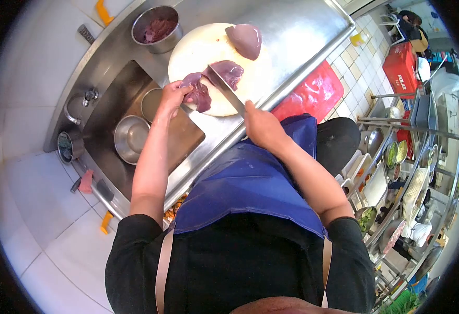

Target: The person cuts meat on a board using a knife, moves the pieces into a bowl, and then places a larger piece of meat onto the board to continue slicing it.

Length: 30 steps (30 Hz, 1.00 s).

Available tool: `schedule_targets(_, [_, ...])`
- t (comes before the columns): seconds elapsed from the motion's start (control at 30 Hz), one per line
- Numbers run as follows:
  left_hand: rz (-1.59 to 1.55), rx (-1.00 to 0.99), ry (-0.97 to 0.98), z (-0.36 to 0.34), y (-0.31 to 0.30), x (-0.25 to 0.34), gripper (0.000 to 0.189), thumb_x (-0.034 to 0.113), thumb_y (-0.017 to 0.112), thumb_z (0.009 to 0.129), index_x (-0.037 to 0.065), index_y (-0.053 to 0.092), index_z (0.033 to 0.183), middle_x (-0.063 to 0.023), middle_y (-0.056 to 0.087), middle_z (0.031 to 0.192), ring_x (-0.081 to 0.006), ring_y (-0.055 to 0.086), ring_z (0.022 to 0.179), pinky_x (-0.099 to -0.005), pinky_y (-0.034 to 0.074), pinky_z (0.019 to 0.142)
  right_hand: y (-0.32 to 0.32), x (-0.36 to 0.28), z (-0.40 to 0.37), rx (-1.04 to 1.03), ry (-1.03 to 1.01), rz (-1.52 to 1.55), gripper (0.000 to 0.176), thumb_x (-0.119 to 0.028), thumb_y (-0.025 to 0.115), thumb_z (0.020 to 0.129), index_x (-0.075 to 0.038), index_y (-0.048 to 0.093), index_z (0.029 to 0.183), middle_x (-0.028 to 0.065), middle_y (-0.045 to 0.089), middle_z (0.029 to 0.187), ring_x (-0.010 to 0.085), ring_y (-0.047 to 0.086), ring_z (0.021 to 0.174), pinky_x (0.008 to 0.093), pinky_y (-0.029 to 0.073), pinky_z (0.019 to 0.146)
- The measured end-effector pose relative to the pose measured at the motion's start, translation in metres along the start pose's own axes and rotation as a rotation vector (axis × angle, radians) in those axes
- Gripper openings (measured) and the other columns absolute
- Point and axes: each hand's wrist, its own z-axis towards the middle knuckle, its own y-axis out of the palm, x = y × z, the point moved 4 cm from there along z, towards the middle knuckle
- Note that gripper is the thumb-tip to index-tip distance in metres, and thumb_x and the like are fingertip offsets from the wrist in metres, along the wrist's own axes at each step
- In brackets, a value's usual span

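My left hand [174, 99] is closed on the edge of a floppy slice of raw liver [198, 95] at the left side of a round white cutting board [185, 55]. My right hand [263, 126] grips the handle of a kitchen knife [230, 94], whose blade points up and left across the board. Beside the blade tip, partly covered by it, lies a second liver piece [229, 72]. A larger, smooth chunk of liver [246, 41] rests at the board's far right edge. The knife handle is hidden inside my fist.
Beyond the board stands a metal pot [158, 30] with dark red meat. To the left is a steel sink [101, 107] with a metal bowl [132, 139] and a faucet [75, 107]. A red tub [313, 91] sits below the counter's right edge; loaded shelves [397, 125] stand farther right.
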Motion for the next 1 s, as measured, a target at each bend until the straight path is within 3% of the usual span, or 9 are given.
schedule_targets(0.2, [-0.026, -0.028, -0.06, -0.01, 0.0, -0.005, 0.02, 0.008, 0.072, 0.098, -0.002, 0.074, 0.115, -0.0055, 0.076, 0.098, -0.0133, 0.069, 0.079, -0.0269, 0.057, 0.067, 0.034, -0.011, 0.074, -0.013, 0.014, 0.031, 0.024, -0.013, 0.048, 0.102, 0.003, 0.049, 0.12, 0.032, 0.072, 0.094, 0.0513, 0.071, 0.089, 0.0617, 0.055, 0.081])
schedule_targets(0.33, [-0.227, -0.137, -0.084, -0.036, -0.014, -0.009, 0.023, 0.007, 0.07, 0.1, 0.0, 0.071, 0.122, -0.0028, 0.075, 0.102, -0.0128, 0.068, 0.085, -0.0269, 0.057, 0.071, 0.024, 0.005, 0.04, -0.037, 0.002, 0.01, 0.02, -0.008, 0.047, 0.1, 0.001, 0.05, 0.118, 0.0321, 0.073, 0.096, 0.0487, 0.072, 0.094, 0.0601, 0.056, 0.084])
schedule_targets(0.47, [-0.403, -0.202, 0.078, -0.052, -0.033, 0.018, 0.031, 0.004, 0.065, 0.102, 0.002, 0.064, 0.133, -0.0055, 0.073, 0.117, -0.0127, 0.071, 0.092, -0.0273, 0.06, 0.074, 0.019, 0.044, 0.016, -0.045, 0.095, -0.101, 0.021, -0.009, 0.045, 0.101, 0.001, 0.051, 0.118, 0.0308, 0.073, 0.092, 0.0486, 0.073, 0.091, 0.0607, 0.057, 0.08])
schedule_targets(0.6, [-0.316, -0.167, 0.144, -0.045, -0.009, 0.041, 0.033, 0.003, 0.065, 0.102, 0.003, 0.061, 0.135, -0.0078, 0.072, 0.121, -0.0176, 0.073, 0.104, -0.0312, 0.064, 0.081, -0.001, 0.067, 0.02, 0.09, 0.18, -0.139, 0.02, -0.01, 0.045, 0.102, 0.0, 0.052, 0.118, 0.0304, 0.073, 0.087, 0.05, 0.073, 0.088, 0.0613, 0.057, 0.077])
schedule_targets(0.73, [-0.519, -0.136, 0.095, -0.031, 0.051, 0.025, 0.036, 0.004, 0.064, 0.103, 0.002, 0.057, 0.137, -0.0125, 0.07, 0.126, -0.0239, 0.073, 0.107, -0.037, 0.067, 0.091, -0.023, 0.084, 0.027, 0.132, 0.265, -0.1, 0.02, -0.013, 0.048, 0.104, 0.001, 0.052, 0.117, 0.0329, 0.071, 0.087, 0.0526, 0.072, 0.09, 0.0622, 0.056, 0.08])
schedule_targets(0.87, [-0.044, 0.014, -0.157, -0.028, 0.056, -0.034, 0.025, 0.015, 0.073, 0.1, 0.004, 0.065, 0.121, -0.0091, 0.073, 0.114, -0.0183, 0.073, 0.097, -0.0365, 0.061, 0.082, -0.019, 0.102, 0.009, 0.18, 0.202, 0.029, 0.024, -0.02, 0.053, 0.105, 0.001, 0.054, 0.117, 0.0373, 0.069, 0.089, 0.0581, 0.067, 0.093, 0.0651, 0.052, 0.083])
schedule_targets(0.93, [0.215, 0.131, -0.039, -0.03, 0.037, -0.037, 0.024, 0.018, 0.074, 0.098, 0.003, 0.068, 0.116, -0.0107, 0.074, 0.111, -0.019, 0.074, 0.094, -0.0368, 0.06, 0.082, -0.016, 0.097, -0.011, 0.325, 0.104, 0.128, 0.024, -0.021, 0.054, 0.106, 0.001, 0.057, 0.116, 0.0295, 0.071, 0.084, 0.0483, 0.073, 0.08, 0.0576, 0.056, 0.072])
schedule_targets(0.97, [0.472, 0.249, 0.091, -0.031, 0.03, -0.035, 0.024, 0.02, 0.076, 0.097, 0.002, 0.07, 0.112, -0.0124, 0.075, 0.109, -0.0197, 0.074, 0.092, -0.037, 0.059, 0.082, -0.014, 0.096, -0.015, 0.319, 0.109, 0.131, 0.024, -0.021, 0.054, 0.106, 0.001, 0.057, 0.116, 0.0295, 0.071, 0.084, 0.0483, 0.073, 0.08, 0.0576, 0.056, 0.072])
schedule_targets(1.0, [0.475, 0.247, 0.084, -0.036, 0.034, -0.028, 0.024, 0.02, 0.076, 0.097, 0.002, 0.07, 0.112, -0.0124, 0.075, 0.109, -0.0197, 0.074, 0.092, -0.037, 0.059, 0.082, -0.01, 0.093, -0.019, 0.186, 0.259, 0.411, 0.024, -0.022, 0.054, 0.107, 0.001, 0.058, 0.115, 0.0224, 0.07, 0.081, 0.0381, 0.071, 0.071, 0.0508, 0.055, 0.066])
